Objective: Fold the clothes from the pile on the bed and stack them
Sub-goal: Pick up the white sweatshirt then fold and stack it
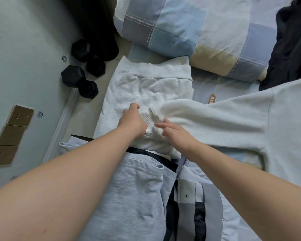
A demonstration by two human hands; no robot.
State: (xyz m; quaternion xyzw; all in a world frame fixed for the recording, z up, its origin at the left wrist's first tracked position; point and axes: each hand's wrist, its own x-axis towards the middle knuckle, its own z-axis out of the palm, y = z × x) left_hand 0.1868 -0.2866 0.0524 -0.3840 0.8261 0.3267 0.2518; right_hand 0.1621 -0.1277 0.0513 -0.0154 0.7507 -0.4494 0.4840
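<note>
A pale grey sweatshirt (233, 117) lies spread on the bed, its sleeve reaching left to a ribbed cuff (148, 122). My left hand (131, 120) grips that cuff. My right hand (174, 132) lies beside it with fingers stretched out over the sleeve end. Under the sleeve rests a folded white sweatshirt (146, 87) with a ribbed hem at the far side. Nearer me lie a light blue-grey garment (134, 192) and a grey, white and navy colour-block piece (198, 202).
A checked blue, white and tan quilt (189, 26) is bunched at the far side. Dark clothing (292, 46) is heaped at the far right. Black dumbbells (82, 73) sit on the floor by the wall (24, 49), left of the bed's edge.
</note>
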